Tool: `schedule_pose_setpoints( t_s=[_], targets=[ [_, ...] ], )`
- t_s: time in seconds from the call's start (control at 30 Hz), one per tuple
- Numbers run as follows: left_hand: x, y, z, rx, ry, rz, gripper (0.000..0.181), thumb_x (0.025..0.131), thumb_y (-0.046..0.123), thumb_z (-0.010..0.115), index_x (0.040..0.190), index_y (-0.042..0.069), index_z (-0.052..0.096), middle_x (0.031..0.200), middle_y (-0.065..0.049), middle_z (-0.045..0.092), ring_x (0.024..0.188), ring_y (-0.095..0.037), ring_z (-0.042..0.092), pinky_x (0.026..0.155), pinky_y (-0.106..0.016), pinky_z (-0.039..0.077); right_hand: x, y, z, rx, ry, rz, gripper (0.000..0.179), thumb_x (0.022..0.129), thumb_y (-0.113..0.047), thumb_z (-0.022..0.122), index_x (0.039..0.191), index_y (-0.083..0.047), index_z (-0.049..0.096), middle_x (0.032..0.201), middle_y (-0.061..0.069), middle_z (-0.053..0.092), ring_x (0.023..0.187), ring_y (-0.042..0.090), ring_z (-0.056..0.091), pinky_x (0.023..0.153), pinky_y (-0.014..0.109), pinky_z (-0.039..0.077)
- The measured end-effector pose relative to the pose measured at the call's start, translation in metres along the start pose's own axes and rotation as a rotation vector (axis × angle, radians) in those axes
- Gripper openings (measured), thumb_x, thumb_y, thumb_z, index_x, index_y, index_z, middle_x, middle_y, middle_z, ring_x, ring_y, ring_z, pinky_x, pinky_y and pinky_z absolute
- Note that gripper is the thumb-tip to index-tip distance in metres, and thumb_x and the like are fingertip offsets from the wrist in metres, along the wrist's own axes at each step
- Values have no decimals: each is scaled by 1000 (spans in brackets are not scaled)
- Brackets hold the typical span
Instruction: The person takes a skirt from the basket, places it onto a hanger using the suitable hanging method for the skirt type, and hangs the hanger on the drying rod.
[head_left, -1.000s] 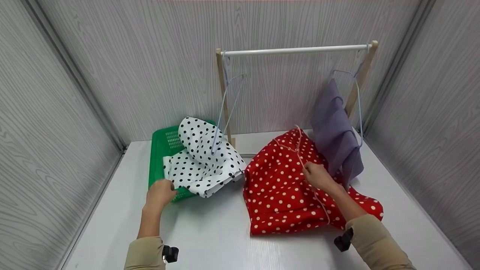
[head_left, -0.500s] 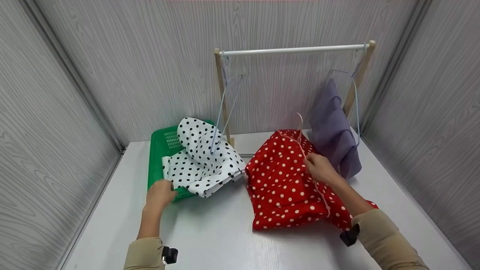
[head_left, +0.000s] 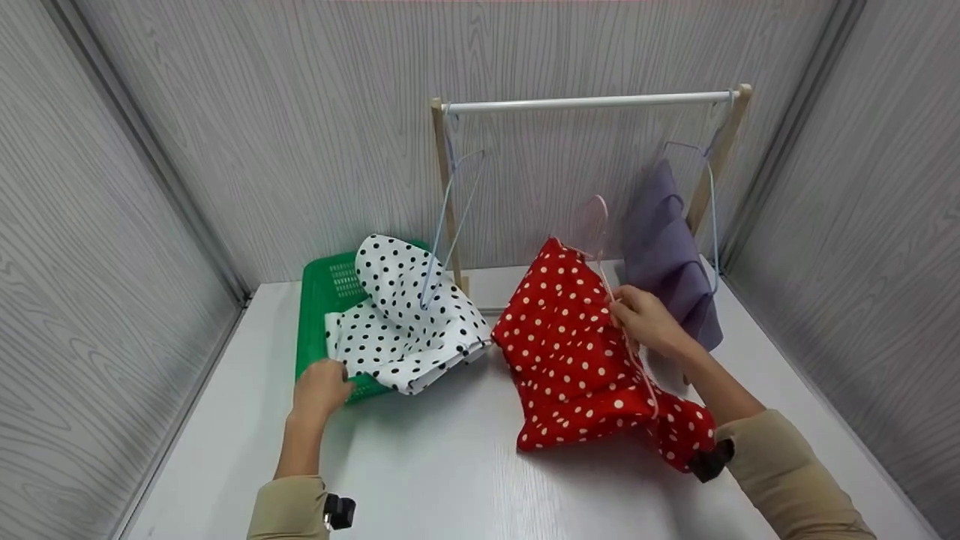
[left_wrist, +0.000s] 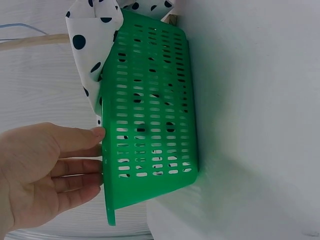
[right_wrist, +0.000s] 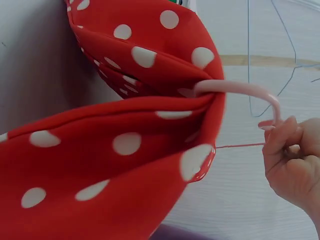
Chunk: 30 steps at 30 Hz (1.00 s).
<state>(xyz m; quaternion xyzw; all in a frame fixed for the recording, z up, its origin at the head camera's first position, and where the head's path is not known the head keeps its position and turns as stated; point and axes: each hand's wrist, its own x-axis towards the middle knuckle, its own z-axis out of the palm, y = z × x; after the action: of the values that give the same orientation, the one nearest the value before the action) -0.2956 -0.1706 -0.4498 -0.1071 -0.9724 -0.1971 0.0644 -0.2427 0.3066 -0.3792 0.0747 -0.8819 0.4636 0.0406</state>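
Note:
My right hand (head_left: 649,322) pinches one side of a thin pink clothes hanger (head_left: 602,214), with its hook upward. A red cloth with white dots (head_left: 562,337) drapes over that hanger, its lower part hanging near the table. In the right wrist view, the pink hanger (right_wrist: 245,89) curves out of the red fabric (right_wrist: 125,142) to my fingertips. My left hand (head_left: 321,386) is at the near left corner of a green basket (head_left: 319,300). Its fairly straight fingers touch the basket's rim in the left wrist view. White cloth with black dots (head_left: 397,330) spills over the basket.
A rack with a white bar (head_left: 592,101) and wooden posts stands at the back. A bare blue hanger (head_left: 442,225) hangs at its left end. At the right end hangs a purple cloth (head_left: 664,247) on another hanger. Grey panels (head_left: 300,127) enclose the white table (head_left: 450,480).
My right hand has risen and moved slightly right, lifting the pink hanger and drawing the red cloth up and inward. My left hand, the basket and the white cloth have stayed put.

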Motion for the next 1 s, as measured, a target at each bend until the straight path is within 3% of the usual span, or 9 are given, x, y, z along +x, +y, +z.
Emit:
schedule_pose_setpoints(
  t_s=[0.27,0.57,0.8,1.0],
  targets=[
    [0,0,0,2,-11,-2,10,75,4,65,67,-2,63,59,-6,54,56,-20,46,54,-38,42,7,-19,-2,-28,116,34,25,98,-15,44,100,8,54,75,17,54,38,13,44,39,26,39],
    [0,0,2,0,-22,-21,11,77,5,66,71,-4,64,64,-9,56,60,-22,50,57,-40,44,18,-35,-4,-7,128,54,24,94,-11,44,106,8,53,82,20,56,48,11,48,44,26,45],
    [0,-1,3,13,17,21,14,74,2,65,61,-1,60,57,-8,54,55,-20,46,52,-39,40,26,-39,-9,-20,150,26,26,94,-8,41,108,10,53,80,20,56,43,10,48,42,24,44],
    [0,-1,4,1,7,10,11,75,2,65,66,-3,61,62,-10,55,58,-21,48,55,-40,42,33,-47,-16,16,190,27,27,95,-8,41,111,11,53,81,21,56,44,8,48,42,23,43]
  ],
)
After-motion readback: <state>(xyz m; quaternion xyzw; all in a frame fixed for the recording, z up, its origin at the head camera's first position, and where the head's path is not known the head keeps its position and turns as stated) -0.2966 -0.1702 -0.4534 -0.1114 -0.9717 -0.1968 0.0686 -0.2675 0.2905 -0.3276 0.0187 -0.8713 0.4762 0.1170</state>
